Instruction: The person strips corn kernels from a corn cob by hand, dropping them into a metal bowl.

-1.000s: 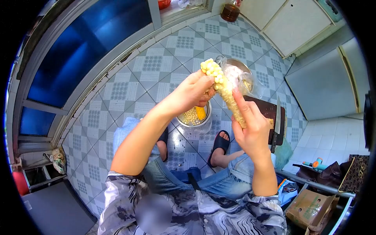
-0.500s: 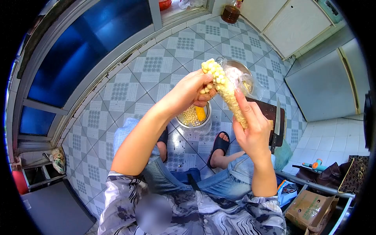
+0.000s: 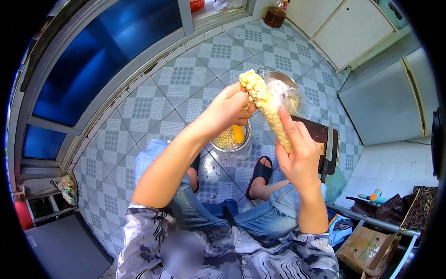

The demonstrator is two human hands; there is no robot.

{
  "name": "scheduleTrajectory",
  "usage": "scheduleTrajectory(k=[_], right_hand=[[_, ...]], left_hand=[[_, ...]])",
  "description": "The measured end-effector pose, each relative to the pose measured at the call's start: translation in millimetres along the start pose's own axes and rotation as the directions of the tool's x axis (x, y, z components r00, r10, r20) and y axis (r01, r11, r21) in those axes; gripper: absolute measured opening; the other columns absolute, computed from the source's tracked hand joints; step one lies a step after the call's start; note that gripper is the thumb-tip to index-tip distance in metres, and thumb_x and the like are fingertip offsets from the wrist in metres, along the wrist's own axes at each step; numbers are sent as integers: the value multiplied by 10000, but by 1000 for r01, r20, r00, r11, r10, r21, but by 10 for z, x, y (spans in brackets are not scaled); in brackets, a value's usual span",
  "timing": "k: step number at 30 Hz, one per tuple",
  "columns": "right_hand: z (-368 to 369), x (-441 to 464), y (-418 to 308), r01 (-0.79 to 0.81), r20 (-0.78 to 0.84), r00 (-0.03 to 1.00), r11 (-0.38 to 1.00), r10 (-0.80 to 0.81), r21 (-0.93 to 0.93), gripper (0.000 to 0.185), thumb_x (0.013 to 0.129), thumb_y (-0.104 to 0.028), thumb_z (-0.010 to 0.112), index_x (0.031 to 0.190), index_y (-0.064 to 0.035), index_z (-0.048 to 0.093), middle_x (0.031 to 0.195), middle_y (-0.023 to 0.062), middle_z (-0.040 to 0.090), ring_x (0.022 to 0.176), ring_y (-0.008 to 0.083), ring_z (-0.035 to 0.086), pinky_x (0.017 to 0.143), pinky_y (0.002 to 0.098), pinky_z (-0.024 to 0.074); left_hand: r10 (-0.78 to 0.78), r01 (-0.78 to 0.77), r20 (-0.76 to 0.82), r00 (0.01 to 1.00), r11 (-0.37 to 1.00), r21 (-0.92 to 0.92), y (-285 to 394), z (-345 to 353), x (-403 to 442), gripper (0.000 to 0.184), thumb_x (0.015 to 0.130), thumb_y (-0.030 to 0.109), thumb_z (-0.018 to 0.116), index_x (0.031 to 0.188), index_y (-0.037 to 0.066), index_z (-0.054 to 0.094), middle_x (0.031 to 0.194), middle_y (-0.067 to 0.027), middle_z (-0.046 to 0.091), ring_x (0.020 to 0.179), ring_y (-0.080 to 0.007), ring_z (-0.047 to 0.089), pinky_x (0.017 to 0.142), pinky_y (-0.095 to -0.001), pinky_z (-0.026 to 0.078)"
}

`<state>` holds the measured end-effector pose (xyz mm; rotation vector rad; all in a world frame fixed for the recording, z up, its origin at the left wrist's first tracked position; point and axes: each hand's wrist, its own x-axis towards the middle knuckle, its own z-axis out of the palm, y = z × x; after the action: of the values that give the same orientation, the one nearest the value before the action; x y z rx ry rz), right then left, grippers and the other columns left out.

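A corn cob (image 3: 272, 114) slants between my hands, with pale kernels left at its upper end and a stripped lower part. My right hand (image 3: 298, 148) is wrapped round the lower end, index finger along the cob. Closed against the kernels near the top is my left hand (image 3: 232, 106), its fingertips partly hidden. Beneath it on the floor, a metal bowl (image 3: 247, 139) holds loose kernels (image 3: 226, 139) and a yellow corn piece (image 3: 238, 134). Behind the cob stands another metal bowl (image 3: 289, 80) with a clear plastic bag (image 3: 278, 88).
A knife (image 3: 329, 144) lies on a dark cutting board (image 3: 312, 129) at the right. My sandalled feet rest on the tiled floor (image 3: 181, 76). A bottle of dark liquid (image 3: 275, 16) stands at the back. A cardboard box (image 3: 367, 249) is at the lower right.
My left hand's fingers have shifted and curled closer round the kernels; the loose kernels seen under them half a second ago are now mostly hidden. My right hand and the cob have barely moved.
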<state>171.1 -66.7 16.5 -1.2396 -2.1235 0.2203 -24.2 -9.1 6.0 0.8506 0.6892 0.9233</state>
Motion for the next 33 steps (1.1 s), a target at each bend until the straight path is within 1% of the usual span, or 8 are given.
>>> scheduleTrajectory(k=[10,16,22,23,24,26,32,33], right_hand=[[19,-47,66,-148,-1,988,931,158,334,635,738,83,573,1346,-58,458,1022,100,621,822,154,591,744,280,490],[-201,-32,37,-451,194,878,619,438,643,651,758,49,602,1373,-51,414,1117,74,610,911,136,585,805,276,475],[-342,-76,48,-412,162,857,461,490,786,663,769,42,604,1388,-22,376,1135,85,588,922,119,570,838,251,457],[-340,-85,66,-396,110,864,529,491,751,689,765,-12,605,1403,-36,347,1087,96,610,837,83,576,565,167,439],[-375,-91,83,-401,107,857,522,504,753,689,765,-12,605,1403,-36,347,1087,96,610,837,83,576,565,167,439],[-467,-121,87,-448,140,827,488,544,749,669,757,33,604,1383,-9,373,1192,104,557,969,120,559,805,237,438],[-562,-255,197,-511,118,780,516,615,687,649,751,47,603,1360,48,379,1350,130,464,1119,154,514,933,266,407],[-576,-290,245,-540,98,775,574,624,616,688,744,-13,627,1377,27,360,1208,111,532,976,114,532,780,214,411]], left_hand=[[-63,88,107,992,964,-253,-113,-245,88,196,885,190,422,965,42,523,805,-42,515,610,-106,416,533,-247,370],[-241,290,164,957,836,-465,-519,-641,320,294,922,281,402,1018,37,535,877,-74,595,732,-175,566,681,-301,478],[-534,450,-248,809,832,-324,-1572,-1255,804,278,942,280,369,988,55,526,785,-68,589,720,-180,583,659,-307,481],[-536,474,-323,780,843,-254,-1703,-1280,847,261,943,274,372,995,65,519,757,-44,582,707,-162,577,638,-293,471],[-546,488,-319,775,837,-247,-1886,-1385,894,261,943,274,372,995,65,519,757,-44,582,707,-162,577,638,-293,471],[-449,419,-265,853,893,-162,-2349,-1707,963,206,926,248,424,935,76,539,731,-19,577,687,-147,571,631,-267,456],[-326,337,-493,807,939,-71,-2687,-1704,904,408,875,261,517,1190,6,567,1240,-115,543,1206,-191,447,1045,-342,281],[-341,349,-504,794,934,-82,-2606,-1632,880,412,884,270,501,1197,9,565,1263,-114,528,1238,-193,415,1064,-350,243]])
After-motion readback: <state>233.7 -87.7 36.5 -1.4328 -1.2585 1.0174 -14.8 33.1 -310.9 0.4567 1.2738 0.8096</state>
